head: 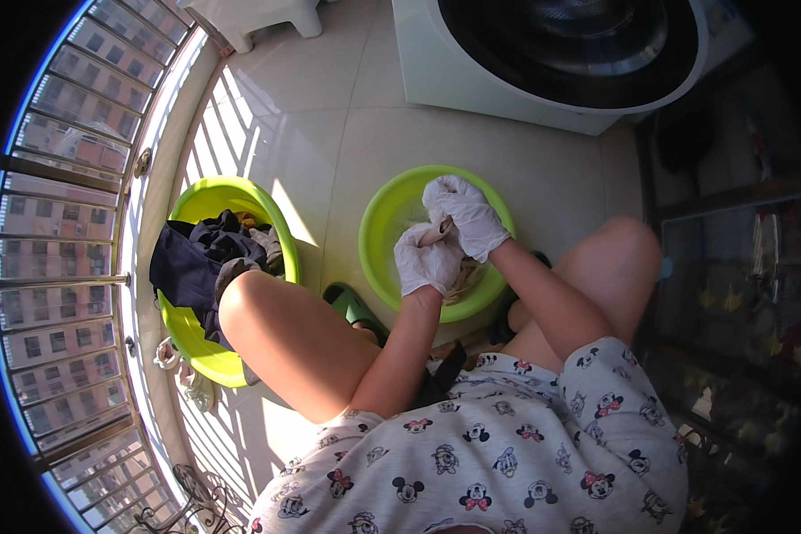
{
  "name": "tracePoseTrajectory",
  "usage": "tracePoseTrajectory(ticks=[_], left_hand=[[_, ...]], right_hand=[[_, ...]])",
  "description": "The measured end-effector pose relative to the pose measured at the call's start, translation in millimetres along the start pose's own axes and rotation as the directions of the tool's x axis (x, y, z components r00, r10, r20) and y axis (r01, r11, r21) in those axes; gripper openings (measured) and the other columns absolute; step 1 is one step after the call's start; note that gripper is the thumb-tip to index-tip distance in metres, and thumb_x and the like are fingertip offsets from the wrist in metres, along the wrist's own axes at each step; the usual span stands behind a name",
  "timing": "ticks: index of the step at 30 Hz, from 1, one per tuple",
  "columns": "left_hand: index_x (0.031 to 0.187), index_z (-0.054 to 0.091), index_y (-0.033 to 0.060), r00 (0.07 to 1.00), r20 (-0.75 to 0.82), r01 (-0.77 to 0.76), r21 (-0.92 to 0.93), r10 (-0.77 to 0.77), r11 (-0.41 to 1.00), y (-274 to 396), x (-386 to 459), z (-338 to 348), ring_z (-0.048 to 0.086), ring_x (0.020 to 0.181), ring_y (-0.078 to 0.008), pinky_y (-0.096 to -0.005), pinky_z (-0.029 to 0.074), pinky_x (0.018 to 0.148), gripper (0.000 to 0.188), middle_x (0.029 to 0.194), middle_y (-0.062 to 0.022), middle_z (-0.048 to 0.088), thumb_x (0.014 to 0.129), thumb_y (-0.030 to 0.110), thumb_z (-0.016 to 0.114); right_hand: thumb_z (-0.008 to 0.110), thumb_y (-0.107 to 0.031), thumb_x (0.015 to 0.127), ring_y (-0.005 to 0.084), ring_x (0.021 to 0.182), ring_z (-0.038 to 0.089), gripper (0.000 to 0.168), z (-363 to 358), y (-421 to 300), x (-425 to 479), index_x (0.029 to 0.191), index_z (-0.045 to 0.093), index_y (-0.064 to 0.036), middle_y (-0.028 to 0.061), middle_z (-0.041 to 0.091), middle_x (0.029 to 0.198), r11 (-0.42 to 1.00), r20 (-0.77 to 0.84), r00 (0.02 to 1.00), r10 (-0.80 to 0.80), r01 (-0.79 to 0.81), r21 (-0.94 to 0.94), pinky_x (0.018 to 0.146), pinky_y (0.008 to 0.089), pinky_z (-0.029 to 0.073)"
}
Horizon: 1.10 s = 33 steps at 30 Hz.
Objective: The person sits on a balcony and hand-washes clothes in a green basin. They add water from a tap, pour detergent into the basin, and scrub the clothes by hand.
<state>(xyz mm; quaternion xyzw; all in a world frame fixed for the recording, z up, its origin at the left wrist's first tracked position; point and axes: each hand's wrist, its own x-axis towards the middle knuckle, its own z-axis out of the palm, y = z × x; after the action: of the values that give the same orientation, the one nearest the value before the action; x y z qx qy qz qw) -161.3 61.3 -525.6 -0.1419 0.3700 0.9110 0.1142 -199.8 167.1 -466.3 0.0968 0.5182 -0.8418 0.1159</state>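
Both my hands wear thin white gloves and meet over a round lime-green basin [372, 247] in front of me. My left hand [427, 261] grips a bunched, pale beige cloth [435, 233]. Close beside it, my right hand [466, 212] is closed on the same cloth, whose exact shape is hidden by the gloves. More wet, beige fabric [466, 280] lies in the basin below my hands, in what looks like shallow, cloudy water.
On the left, a larger lime-green tub [288, 233] holds dark clothes [190, 257], partly behind my knee. Shoes [197, 387] stand beside it near the barred window. A front-loading washing machine [500, 107] stands ahead at right, a white plastic stool [267, 17] at upper left. Green slippers [354, 307] are between the basins.
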Motion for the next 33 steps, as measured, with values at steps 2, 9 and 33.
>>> tracePoseTrajectory(ticks=[2, 9, 33], left_hand=[[0.111, 0.053, -0.0024, 0.999, -0.046, -0.010, 0.112, 0.015, 0.994, 2, -2, -1, 0.060, 0.098, -0.0288, -0.0412, 0.048, 0.095, 0.027, 0.106, -0.0167, 0.060, 0.088, 0.013, 0.056], [0.112, 0.052, 0.0021, 0.989, 0.144, -0.133, 0.732, 0.039, 0.668, 7, 2, -10, 0.054, 0.110, -0.0338, -0.0454, 0.044, 0.097, 0.028, 0.114, -0.0164, 0.059, 0.093, 0.023, 0.051], [0.120, 0.057, 0.0109, 0.969, -0.016, 0.233, -0.286, -0.247, 0.930, 20, -14, 41, 0.060, 0.107, -0.0235, -0.0371, 0.046, 0.098, 0.027, 0.115, -0.0056, 0.062, 0.102, 0.025, 0.043]], right_hand=[[0.059, -0.015, 0.092, 0.0168, 0.074, 0.061, 0.016, -6, 2, 1, 0.102, 0.058, -0.002, 0.0066, 0.063, 0.082, 0.944, 0.046, 0.994, -0.097, 0.107, -0.311, 0.069, 0.0274, 0.051], [0.062, -0.014, 0.073, 0.0400, 0.087, 0.063, 0.066, -10, 6, 0, 0.130, 0.043, 0.012, 0.0247, 0.063, 0.094, 0.045, 0.281, 0.889, -0.361, 0.318, -0.947, 0.076, 0.0438, 0.051], [0.052, -0.022, 0.093, 0.0356, 0.123, 0.050, 0.036, -33, 52, 17, 0.121, 0.060, 0.000, 0.0199, 0.055, 0.131, 0.509, 0.096, 0.948, -0.302, 0.246, -0.825, 0.105, 0.0401, 0.038]])
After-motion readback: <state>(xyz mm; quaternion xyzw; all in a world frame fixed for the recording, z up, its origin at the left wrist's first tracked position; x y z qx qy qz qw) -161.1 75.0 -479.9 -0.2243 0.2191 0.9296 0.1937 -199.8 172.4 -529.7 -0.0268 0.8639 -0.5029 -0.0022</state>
